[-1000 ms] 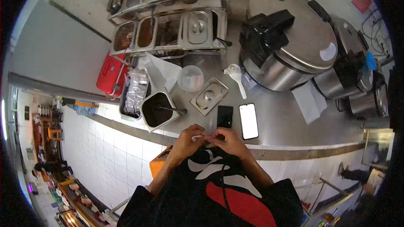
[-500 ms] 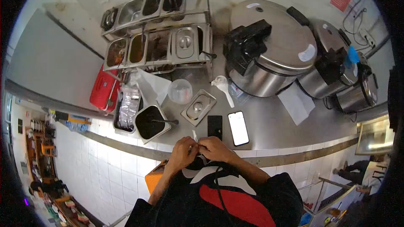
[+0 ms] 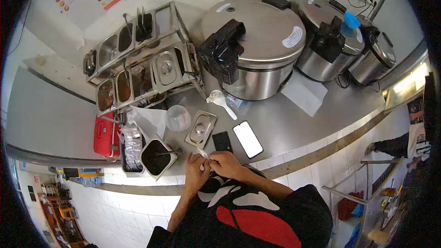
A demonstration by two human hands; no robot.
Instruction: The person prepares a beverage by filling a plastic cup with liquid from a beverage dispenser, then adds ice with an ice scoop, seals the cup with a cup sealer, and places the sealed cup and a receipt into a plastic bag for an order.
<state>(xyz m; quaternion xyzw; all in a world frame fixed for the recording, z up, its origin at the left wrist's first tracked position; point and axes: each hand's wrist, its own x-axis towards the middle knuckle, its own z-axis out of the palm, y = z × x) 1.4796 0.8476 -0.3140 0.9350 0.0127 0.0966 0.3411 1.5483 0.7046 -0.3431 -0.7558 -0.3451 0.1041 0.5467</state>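
Just in front of my chest, at the counter's front edge, my two hands meet. My left hand (image 3: pixel 196 173) has its fingers closed in a pinch, and my right hand (image 3: pixel 226 164) pinches close beside it. Between them a small white strip (image 3: pixel 201 152), thin like plastic or paper, sticks up past the fingertips; its kind is too small to tell. Beyond the hands lie a black flat phone-shaped object (image 3: pixel 222 143) and a phone (image 3: pixel 248 139) with a bright white screen. A steel pan lid (image 3: pixel 200 127) rests behind the strip.
A deep steel container (image 3: pixel 158 158) with dark contents and a utensil stands at left, beside a tray of wrapped packets (image 3: pixel 132 149). Behind are a clear plastic tub (image 3: pixel 178 118), a white rice paddle (image 3: pixel 222 104), a condiment rack (image 3: pixel 138 82) and several large steel cookers (image 3: pixel 257 76).
The camera view has turned, so the counter and cookers appear shifted left and tilted. My hands stay together with the white strip between them, the left fingers slightly more apart from the right.
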